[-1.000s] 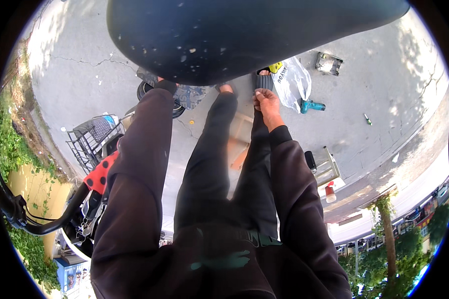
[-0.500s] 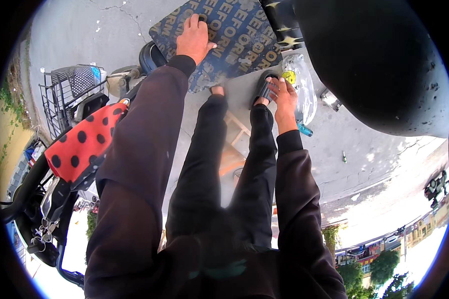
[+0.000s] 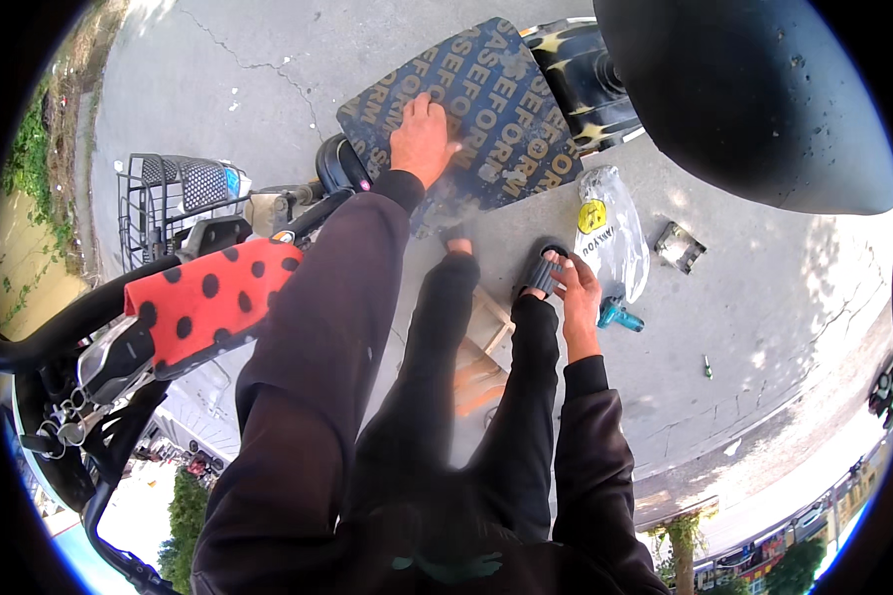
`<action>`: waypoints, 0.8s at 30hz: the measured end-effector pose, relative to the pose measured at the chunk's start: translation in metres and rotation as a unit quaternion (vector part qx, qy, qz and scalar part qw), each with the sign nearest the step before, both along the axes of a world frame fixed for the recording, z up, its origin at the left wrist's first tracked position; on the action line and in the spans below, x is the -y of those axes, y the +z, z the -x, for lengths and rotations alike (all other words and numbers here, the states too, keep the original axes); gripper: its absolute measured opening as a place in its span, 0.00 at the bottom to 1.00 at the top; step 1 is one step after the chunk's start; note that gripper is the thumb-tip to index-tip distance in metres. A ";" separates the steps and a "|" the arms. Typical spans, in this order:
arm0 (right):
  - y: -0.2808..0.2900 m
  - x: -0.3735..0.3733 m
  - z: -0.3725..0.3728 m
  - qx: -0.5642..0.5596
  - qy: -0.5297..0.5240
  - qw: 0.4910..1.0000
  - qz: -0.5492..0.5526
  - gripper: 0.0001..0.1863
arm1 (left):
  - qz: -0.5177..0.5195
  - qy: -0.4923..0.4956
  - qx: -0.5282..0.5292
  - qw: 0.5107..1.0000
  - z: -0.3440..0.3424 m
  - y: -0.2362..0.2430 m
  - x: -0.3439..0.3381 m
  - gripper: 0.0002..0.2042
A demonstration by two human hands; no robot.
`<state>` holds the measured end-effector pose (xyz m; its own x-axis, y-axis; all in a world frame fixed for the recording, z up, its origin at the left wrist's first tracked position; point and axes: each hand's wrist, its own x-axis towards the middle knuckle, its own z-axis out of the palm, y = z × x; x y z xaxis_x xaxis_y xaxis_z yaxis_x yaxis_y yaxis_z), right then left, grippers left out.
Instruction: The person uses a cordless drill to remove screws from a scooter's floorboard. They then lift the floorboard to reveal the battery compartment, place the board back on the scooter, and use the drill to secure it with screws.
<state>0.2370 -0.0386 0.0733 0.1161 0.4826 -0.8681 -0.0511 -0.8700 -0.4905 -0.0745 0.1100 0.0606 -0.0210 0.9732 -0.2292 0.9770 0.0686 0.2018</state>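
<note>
A dark blue board (image 3: 511,109) printed all over with tan lettering lies in front of me. My left hand (image 3: 425,141) rests on its left part, fingers slightly bent and thumb stretched out to the side; nothing shows in its grip. Above my sandal (image 3: 538,273) hovers my right hand (image 3: 580,297), its fingers loosely curled and apart, with no object visible in them. To its right are a clear plastic bag (image 3: 620,253) with a yellow smiley and a teal power tool (image 3: 620,315) on the ground. A low wooden frame (image 3: 488,322) shows between my legs.
On the left stand handlebars with a red, black-dotted cover (image 3: 208,297) and a wire basket (image 3: 184,198). A large glossy black rounded shape (image 3: 764,109) fills the upper right. On the pavement lie a metal bracket-like piece (image 3: 680,246) and a small green bottle (image 3: 707,367).
The whole view has shifted, placing things lower and further right. My left hand stays on the board. The right hand has drawn back from the plastic bag, and more of the power tool shows.
</note>
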 end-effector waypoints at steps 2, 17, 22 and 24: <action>0.001 0.007 -0.012 0.001 0.010 0.999 -0.041 0.29 | 0.030 0.021 -0.007 0.999 -0.005 0.005 -0.003 0.29; -0.039 -0.068 -0.054 0.064 0.132 0.972 -0.186 0.18 | 0.194 0.034 -0.085 0.977 -0.004 0.006 -0.058 0.37; -0.040 -0.100 -0.016 0.116 0.168 0.959 -0.195 0.18 | 0.169 0.014 -0.126 0.977 -0.005 0.001 -0.064 0.35; -0.016 -0.129 0.005 0.116 0.169 0.960 -0.189 0.18 | 0.186 0.025 -0.114 0.976 -0.004 0.003 -0.060 0.35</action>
<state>0.2316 0.0908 0.0576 0.0665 0.8018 -0.5938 0.3520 -0.5757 -0.7380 -0.0708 0.1701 0.0637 -0.1572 0.8202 -0.5501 0.9873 0.1435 -0.0681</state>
